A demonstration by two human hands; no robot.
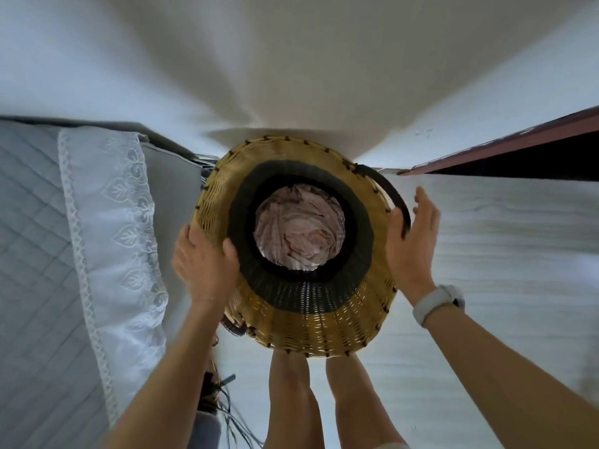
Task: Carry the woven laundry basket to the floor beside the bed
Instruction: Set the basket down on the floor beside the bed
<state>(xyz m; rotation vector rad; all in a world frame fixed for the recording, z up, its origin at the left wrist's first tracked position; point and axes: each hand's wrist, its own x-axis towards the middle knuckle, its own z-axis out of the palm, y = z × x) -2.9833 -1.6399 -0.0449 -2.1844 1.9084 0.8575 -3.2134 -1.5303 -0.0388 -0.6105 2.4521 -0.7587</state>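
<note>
The woven laundry basket (311, 328) is seen from above, tan wicker with a dark band round its mouth and pinkish cloth (298, 228) inside. It sits just beyond my bare legs, between the bed (39, 254) on the left and a white wall. My left hand (204, 260) clasps the basket's left side, its thumb lying on the dark band. My right hand (411, 241) is spread open next to the dark right handle (397, 199), palm towards it, fingers apart. Whether the basket's base rests on the floor is hidden.
The bed has a grey quilted cover and a white lace-edged pillow (113, 241). Loose cables (227, 413) lie on the pale floor (502, 254) beside the bed. A dark red door edge (505, 147) stands at the right. A white watch (440, 303) is on my right wrist.
</note>
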